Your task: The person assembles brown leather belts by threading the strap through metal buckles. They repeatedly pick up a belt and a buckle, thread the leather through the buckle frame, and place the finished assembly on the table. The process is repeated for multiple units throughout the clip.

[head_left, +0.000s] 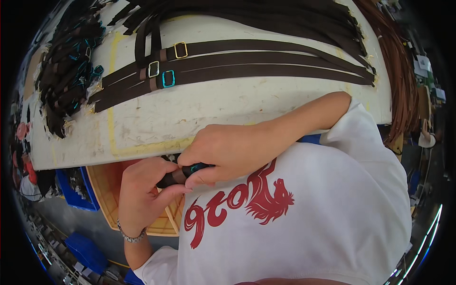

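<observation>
Both hands meet at the table's near edge, close to my body. My left hand [147,187] is closed on a dark brown strap [167,180] with a lighter brown loop [178,176] around it. My right hand [213,152] pinches the same strap just right of the loop. A bit of teal buckle [195,167] shows under the right fingers; the rest of it is hidden. Beyond my hands, several finished-looking dark straps lie side by side, with a gold buckle [181,50], a silver buckle [153,69] and a teal buckle [168,79].
The white table [156,123] carries a heap of buckled straps [71,71] at left and a stack of dark straps [266,23] at the far side. Brown strips [396,71] hang over the right edge. Below stand a yellow crate [107,194] and a blue crate [76,190].
</observation>
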Motion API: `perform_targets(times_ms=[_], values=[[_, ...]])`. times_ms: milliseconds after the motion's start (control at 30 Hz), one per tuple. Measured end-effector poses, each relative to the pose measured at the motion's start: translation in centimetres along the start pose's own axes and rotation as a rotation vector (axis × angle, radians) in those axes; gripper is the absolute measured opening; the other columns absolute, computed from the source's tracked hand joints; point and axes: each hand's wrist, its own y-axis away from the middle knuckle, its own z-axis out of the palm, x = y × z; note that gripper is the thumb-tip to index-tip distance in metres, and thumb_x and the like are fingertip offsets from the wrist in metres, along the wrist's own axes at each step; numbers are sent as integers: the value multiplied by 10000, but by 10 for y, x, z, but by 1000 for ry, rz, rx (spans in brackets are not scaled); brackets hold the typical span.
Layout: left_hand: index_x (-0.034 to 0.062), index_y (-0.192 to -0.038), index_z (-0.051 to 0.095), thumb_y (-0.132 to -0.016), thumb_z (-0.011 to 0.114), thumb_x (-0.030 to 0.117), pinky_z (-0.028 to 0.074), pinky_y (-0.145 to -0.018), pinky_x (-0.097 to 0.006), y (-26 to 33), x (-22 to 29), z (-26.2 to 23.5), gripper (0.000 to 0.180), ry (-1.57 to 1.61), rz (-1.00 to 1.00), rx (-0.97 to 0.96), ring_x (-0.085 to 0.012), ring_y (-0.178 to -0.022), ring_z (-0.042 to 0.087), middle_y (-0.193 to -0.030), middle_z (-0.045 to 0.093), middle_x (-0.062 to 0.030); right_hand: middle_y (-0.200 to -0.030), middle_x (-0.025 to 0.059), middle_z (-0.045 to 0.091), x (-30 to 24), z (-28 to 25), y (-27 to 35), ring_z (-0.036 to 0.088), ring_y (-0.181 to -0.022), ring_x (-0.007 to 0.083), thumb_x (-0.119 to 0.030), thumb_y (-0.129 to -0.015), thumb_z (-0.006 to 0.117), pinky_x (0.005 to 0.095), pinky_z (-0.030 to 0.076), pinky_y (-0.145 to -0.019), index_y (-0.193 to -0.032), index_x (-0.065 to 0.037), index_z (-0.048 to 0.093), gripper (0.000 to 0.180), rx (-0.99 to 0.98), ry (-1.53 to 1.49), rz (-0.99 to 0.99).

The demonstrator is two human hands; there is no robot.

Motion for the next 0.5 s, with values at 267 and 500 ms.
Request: perform_targets(times_ms=[267, 500], values=[[-64, -862, 724, -822, 912, 180, 461, -624, -318, 15, -40, 34, 311, 941, 93, -55, -172, -683, 642, -746, 721, -75, -690, 53, 731, -21, 4, 6, 633, -556, 109, -185, -1025, 698, 282, 465, -525, -860, -3, 705, 246, -143, -425, 42], [-57, -924, 752, -903, 830, 72, 454, -577, -268, 25, 0, 26, 153, 531, -240, -40, -108, -604, 601, -741, 691, -48, -665, 15, 711, -5, 22, 19, 644, -568, 98, -222, -1010, 683, 270, 492, -550, -854, -21, 745, 262, 19, -76, 110]])
